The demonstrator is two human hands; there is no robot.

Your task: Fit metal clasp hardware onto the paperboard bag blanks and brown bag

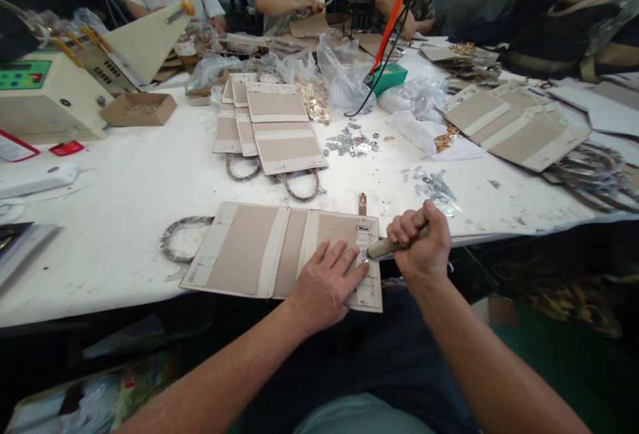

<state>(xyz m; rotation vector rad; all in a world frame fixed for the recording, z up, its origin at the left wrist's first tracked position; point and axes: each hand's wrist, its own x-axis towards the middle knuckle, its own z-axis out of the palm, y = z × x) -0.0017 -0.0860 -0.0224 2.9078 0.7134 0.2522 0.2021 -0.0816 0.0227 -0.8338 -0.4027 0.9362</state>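
Observation:
A flat bag panel (244, 247) in beige and white lies at the table's front edge, partly overhanging it. My left hand (324, 284) rests flat on its right part, fingers spread, with the fingertips beside a small metal plate (363, 256). My right hand (422, 241) is closed around a hand tool with a thick tan handle (387, 246). The tool's tip meets the panel by that plate; its exact shape is too small to tell. A plastic-wrapped loop handle (172, 237) sticks out on the left. Near the upper right corner stands a short brown strap with a metal fitting (362, 204).
Behind lie stacked panels (284, 144), loose silver metal plates (352, 142), more plates (436, 191) and plastic bags (344, 68). More panels (514, 124) are piled at right. A machine (50, 98) and a cardboard tray (138, 109) stand at left. Co-workers sit opposite.

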